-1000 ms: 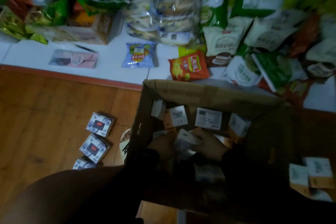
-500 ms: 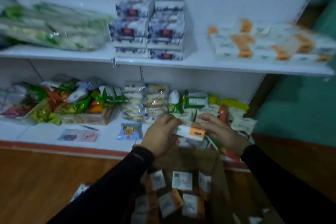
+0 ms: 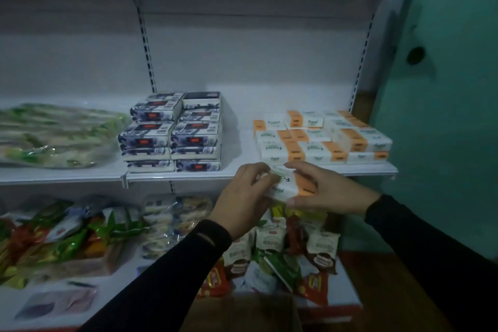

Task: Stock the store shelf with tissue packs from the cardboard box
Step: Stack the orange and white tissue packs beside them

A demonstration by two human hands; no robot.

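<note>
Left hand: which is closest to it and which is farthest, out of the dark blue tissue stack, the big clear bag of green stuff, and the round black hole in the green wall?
From the left hand:
1. Dark blue tissue stack, just up and left, on the same shelf level.
2. Big clear bag, far left end of that shelf.
3. Round black hole, high up on the green wall to the right.

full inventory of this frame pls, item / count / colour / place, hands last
held tissue pack: one, white and orange, in front of the upper shelf's edge
white-orange tissue packs: a pile, count unclear, upper shelf right
dark blue tissue packs: two stacks, count unclear, upper shelf middle
clear bag of green-white goods: one, upper shelf left
snack packets: many, green, red, white, brown, lower shelf
cardboard box: one, brown, bottom centre, mostly out of view
upper shelf: white
wall: teal, right
left hand: grip on pack's left end
right hand: grip on pack's right end
</note>
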